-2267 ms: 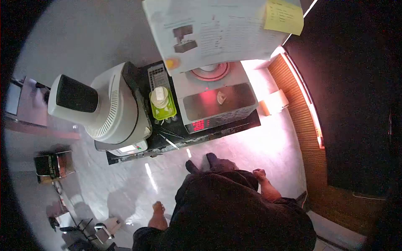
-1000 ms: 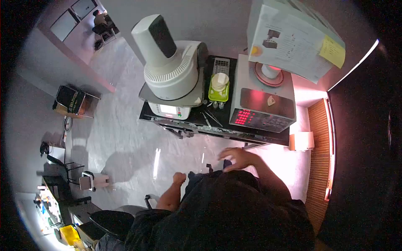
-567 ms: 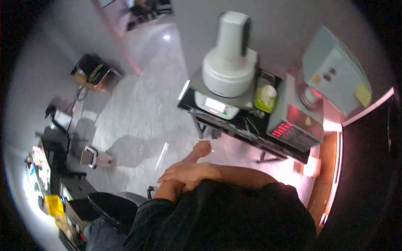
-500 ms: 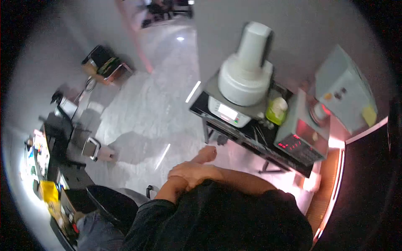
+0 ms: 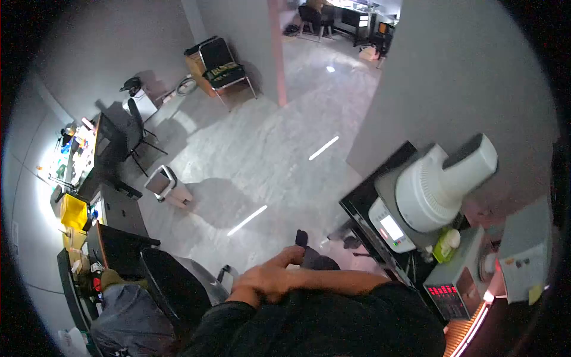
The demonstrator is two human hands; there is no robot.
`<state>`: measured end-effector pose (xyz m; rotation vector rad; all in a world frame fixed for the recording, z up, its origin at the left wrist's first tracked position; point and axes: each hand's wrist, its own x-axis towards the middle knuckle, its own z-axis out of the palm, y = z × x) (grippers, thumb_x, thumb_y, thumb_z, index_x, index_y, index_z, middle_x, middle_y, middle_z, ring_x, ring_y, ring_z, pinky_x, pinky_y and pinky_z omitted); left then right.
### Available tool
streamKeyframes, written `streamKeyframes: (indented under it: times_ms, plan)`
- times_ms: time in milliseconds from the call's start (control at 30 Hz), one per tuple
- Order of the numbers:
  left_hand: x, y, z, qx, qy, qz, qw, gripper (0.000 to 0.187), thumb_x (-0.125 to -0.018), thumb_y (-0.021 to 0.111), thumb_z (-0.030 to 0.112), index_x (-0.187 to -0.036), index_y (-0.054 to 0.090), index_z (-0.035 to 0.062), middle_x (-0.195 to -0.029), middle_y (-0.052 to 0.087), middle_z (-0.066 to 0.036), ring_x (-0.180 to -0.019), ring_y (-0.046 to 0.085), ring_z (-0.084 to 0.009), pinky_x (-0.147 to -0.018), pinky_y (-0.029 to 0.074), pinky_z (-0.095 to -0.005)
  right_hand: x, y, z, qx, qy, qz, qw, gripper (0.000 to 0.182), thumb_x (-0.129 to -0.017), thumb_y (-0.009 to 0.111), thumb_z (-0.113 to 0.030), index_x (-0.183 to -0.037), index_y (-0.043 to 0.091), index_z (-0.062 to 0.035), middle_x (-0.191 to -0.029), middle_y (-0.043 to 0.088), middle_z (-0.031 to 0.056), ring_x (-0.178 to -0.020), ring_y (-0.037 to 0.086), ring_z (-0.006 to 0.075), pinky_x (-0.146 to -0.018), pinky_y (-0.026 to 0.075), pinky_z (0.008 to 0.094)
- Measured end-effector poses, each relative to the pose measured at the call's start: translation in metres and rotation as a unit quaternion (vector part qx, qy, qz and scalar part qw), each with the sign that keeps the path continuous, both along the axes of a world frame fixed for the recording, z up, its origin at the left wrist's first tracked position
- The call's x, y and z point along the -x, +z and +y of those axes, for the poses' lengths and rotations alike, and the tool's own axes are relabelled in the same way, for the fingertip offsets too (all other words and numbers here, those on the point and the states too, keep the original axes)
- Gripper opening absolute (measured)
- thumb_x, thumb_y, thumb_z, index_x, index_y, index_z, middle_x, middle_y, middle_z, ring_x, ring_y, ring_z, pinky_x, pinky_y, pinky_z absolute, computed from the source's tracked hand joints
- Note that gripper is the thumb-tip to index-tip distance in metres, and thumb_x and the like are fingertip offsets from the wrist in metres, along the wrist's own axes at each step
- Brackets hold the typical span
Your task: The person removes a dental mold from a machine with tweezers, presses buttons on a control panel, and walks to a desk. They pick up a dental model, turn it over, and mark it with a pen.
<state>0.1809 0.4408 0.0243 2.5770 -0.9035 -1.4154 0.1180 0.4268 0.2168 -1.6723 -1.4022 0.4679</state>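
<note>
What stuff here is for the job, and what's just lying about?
Probably for the job, nearby, though neither the left grip nor the right grip touches them:
white machine
red-digit box
green tray

Probably just lying about:
bin
yellow box
chair beside a brown box

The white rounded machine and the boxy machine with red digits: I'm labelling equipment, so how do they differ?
The white rounded machine has a curved body; the boxy machine has flat sides. The white rounded machine shows a pale screen, the boxy machine red digits. Both have lit displays.
</note>
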Motion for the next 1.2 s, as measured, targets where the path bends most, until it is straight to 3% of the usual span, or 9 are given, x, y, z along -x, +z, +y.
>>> streamKeyframes:
  times_ms: [200,300,600,767,833,933,1033,1133,1200]
  plan:
    - [-0.134,-0.008,0.063,0.056,0.126,-0.054,0.989,0.032,-0.092,0.065,0.025,-0.112,0.078,0.0052,-0.119,0.076,-0.022,-0.113,0.071,-0.0438,-0.098,0.058,-0.0554,-0.135,-0.013,0.024,-0.082,0.03,-0.027,0.996,0.086,-0.066,0.088,-0.015,-0.147,0.058,-0.0111,-0.143,0.064,0.0138,-0.133,0.06,0.0344,-0.11,0.047,0.0534]
    - [-0.178,-0.002,0.094,0.057,0.214,-0.053,0.974,0.034,-0.092,0.065,0.028,-0.114,0.077,0.0051,-0.117,0.076,-0.024,-0.111,0.071,-0.0449,-0.098,0.058,-0.0538,-0.214,-0.054,0.038,0.226,-0.038,0.032,0.973,0.071,-0.071,0.087,-0.02,-0.138,0.064,-0.0117,-0.139,0.068,0.0143,-0.131,0.063,0.0354,-0.109,0.051,0.0484]
    - [-0.286,0.047,0.145,0.127,0.391,-0.059,0.91,0.049,-0.089,0.071,0.03,-0.13,0.068,0.0024,-0.129,0.069,-0.031,-0.122,0.066,-0.0466,-0.102,0.054,-0.0565,-0.407,-0.23,-0.006,0.312,-0.152,0.037,0.937,0.075,-0.068,0.09,-0.028,-0.137,0.066,-0.0082,-0.134,0.071,0.0164,-0.12,0.07,0.0384,-0.105,0.055,0.0513]
    - [-0.387,0.171,0.118,0.355,0.063,-0.247,0.899,0.098,-0.066,0.086,0.021,-0.155,0.047,0.0061,-0.161,0.045,-0.024,-0.147,0.043,-0.0458,-0.118,0.041,-0.0537,-0.518,-0.22,0.049,0.484,-0.104,-0.066,0.867,0.047,-0.082,0.074,-0.024,-0.124,0.073,-0.0017,-0.124,0.074,0.0247,-0.117,0.071,0.0419,-0.105,0.056,0.0492]
    - [-0.426,0.212,0.095,0.631,0.083,0.029,0.771,0.11,-0.057,0.089,0.018,-0.157,0.046,0.0057,-0.163,0.043,-0.022,-0.149,0.041,-0.0437,-0.119,0.039,-0.0523,-0.565,-0.231,0.067,0.429,-0.215,0.082,0.874,0.045,-0.083,0.07,-0.021,-0.124,0.073,-0.0025,-0.126,0.074,0.0242,-0.119,0.07,0.0418,-0.105,0.055,0.049]
    - [-0.486,0.234,0.103,0.573,-0.123,0.012,0.81,0.102,-0.06,0.092,0.016,-0.153,0.052,0.0042,-0.162,0.048,-0.022,-0.145,0.049,-0.0411,-0.115,0.043,-0.0524,-0.637,-0.233,0.119,0.396,-0.184,0.064,0.897,0.055,-0.082,0.07,-0.02,-0.135,0.068,-0.0038,-0.132,0.071,0.0258,-0.124,0.067,0.0425,-0.107,0.054,0.0494]
    - [-0.565,0.181,0.155,0.528,-0.117,-0.01,0.841,0.094,-0.059,0.094,0.017,-0.146,0.06,0.0077,-0.147,0.064,-0.016,-0.13,0.062,-0.0389,-0.107,0.05,-0.0523,-0.697,-0.181,0.169,0.347,-0.221,0.098,0.906,0.054,-0.085,0.073,-0.023,-0.135,0.067,-0.0039,-0.128,0.072,0.0251,-0.121,0.068,0.0409,-0.106,0.055,0.0484]
    - [-0.633,0.201,0.222,0.18,-0.016,-0.032,0.983,0.073,-0.063,0.091,0.019,-0.132,0.068,0.0147,-0.12,0.076,-0.007,-0.112,0.072,-0.0356,-0.094,0.057,-0.0547,-0.734,-0.154,0.214,0.222,-0.267,0.16,0.924,0.047,-0.09,0.078,-0.029,-0.131,0.071,-0.0058,-0.119,0.076,0.0209,-0.111,0.073,0.0367,-0.098,0.058,0.046]
    - [-0.669,0.177,0.267,0.119,-0.002,-0.092,0.989,0.065,-0.066,0.089,0.021,-0.128,0.069,0.0179,-0.116,0.077,-0.006,-0.11,0.073,-0.0351,-0.091,0.058,-0.0572,-0.755,-0.146,0.228,0.215,-0.265,0.192,0.92,0.046,-0.09,0.078,-0.028,-0.129,0.072,-0.0056,-0.118,0.076,0.0206,-0.11,0.073,0.0364,-0.097,0.058,0.0455]
